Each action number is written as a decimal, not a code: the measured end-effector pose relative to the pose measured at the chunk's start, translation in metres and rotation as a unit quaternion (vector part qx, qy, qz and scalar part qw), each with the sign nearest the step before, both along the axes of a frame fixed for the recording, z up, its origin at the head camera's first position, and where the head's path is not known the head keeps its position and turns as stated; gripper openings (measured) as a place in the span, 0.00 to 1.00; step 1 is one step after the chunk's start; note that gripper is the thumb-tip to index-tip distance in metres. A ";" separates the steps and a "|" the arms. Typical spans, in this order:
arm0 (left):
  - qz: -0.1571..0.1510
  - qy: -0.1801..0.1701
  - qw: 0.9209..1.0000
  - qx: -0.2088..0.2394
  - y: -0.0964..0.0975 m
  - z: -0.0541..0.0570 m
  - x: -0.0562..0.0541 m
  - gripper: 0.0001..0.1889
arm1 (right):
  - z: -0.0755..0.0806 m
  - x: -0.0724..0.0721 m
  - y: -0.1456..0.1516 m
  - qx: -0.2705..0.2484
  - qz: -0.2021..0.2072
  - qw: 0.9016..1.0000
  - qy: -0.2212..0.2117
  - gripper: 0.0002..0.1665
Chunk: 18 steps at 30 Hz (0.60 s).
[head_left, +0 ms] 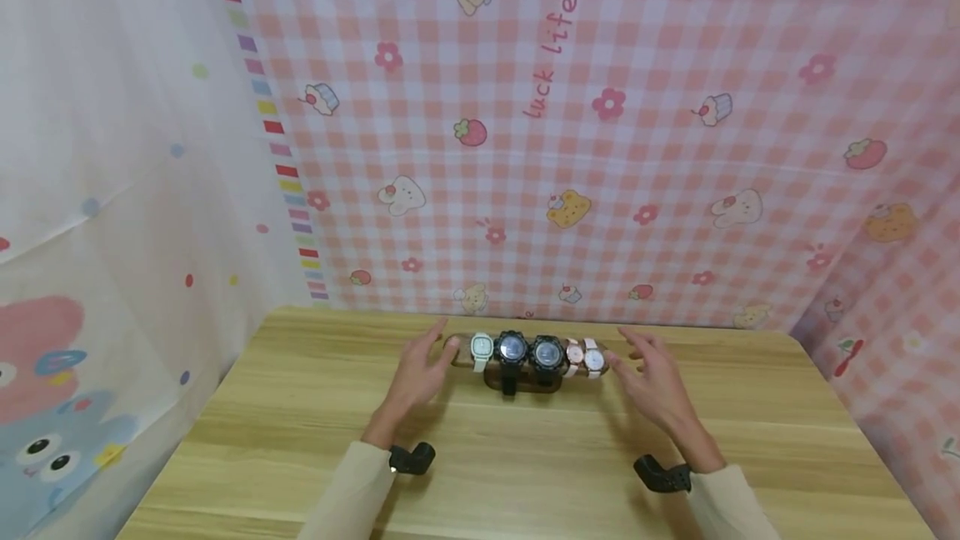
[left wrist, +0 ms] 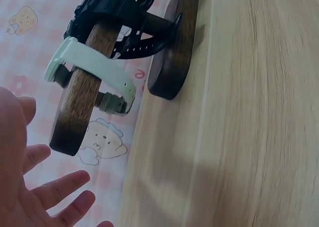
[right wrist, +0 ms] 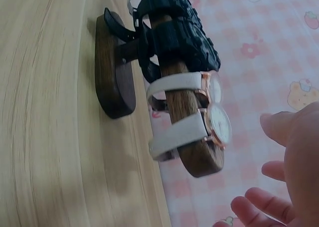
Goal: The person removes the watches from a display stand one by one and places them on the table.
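A dark wooden watch stand (left wrist: 82, 105) stands toward the back of the table, its crossbar raised on an oval base (left wrist: 172, 57). Strapped along the bar are a mint-green watch (head_left: 482, 347), two chunky black watches (head_left: 512, 347) and two white-strapped watches with rose-gold cases (right wrist: 218, 124). My left hand (head_left: 416, 373) is beside the bar's left end, fingers spread and apart from the wood in the left wrist view. Past the opposite end, my right hand (head_left: 654, 382) has its fingers loosely extended, with a gap to the bar in the right wrist view. Neither hand holds anything.
The light wood-grain table (head_left: 517, 465) ends at a pink checked cloth (head_left: 525, 148) hanging behind it. A white patterned cloth (head_left: 135, 190) hangs on the left, and more checked cloth is on the right. Black wrist straps (head_left: 411, 458) are on both wrists.
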<state>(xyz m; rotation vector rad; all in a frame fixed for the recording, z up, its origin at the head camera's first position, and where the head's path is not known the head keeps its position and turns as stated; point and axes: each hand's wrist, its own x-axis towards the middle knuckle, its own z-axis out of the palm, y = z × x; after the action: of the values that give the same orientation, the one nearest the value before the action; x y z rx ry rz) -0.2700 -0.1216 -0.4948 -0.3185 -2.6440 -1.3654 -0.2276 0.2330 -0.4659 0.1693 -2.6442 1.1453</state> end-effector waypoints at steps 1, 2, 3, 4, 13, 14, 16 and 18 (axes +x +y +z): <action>-0.004 0.002 1.000 0.003 0.002 0.000 0.000 0.29 | 0.000 -0.001 -0.001 0.000 0.001 1.000 0.006 0.34; -0.009 0.005 1.000 0.008 0.003 -0.001 -0.001 0.29 | -0.001 -0.001 -0.002 0.002 0.004 1.000 0.011 0.33; -0.012 0.005 1.000 0.012 0.005 -0.001 -0.001 0.29 | -0.001 -0.002 -0.003 0.003 0.007 1.000 0.018 0.32; -0.015 0.002 1.000 0.016 0.006 -0.001 -0.001 0.29 | -0.002 -0.002 -0.005 0.003 0.010 1.000 0.023 0.31; -0.016 -0.026 0.999 0.040 0.013 -0.007 0.001 0.26 | -0.003 -0.002 -0.013 -0.008 0.019 0.999 0.039 0.29; -0.014 -0.025 0.999 0.043 0.013 -0.007 0.002 0.26 | -0.003 -0.003 -0.014 -0.009 0.019 0.999 0.036 0.29; -0.008 -0.023 0.998 0.051 0.014 -0.008 0.002 0.25 | -0.003 -0.004 -0.015 -0.010 0.021 0.999 0.030 0.30; -0.002 -0.022 0.998 0.059 0.014 -0.009 0.001 0.25 | -0.004 -0.006 -0.016 -0.010 0.024 0.999 0.023 0.30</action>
<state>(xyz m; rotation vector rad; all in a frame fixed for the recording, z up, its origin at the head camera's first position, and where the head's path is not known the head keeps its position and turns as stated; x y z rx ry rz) -0.2689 -0.1072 -0.5036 -0.2827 -2.5841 -1.5384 -0.2335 0.2166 -0.4697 0.2550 -2.6003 1.1685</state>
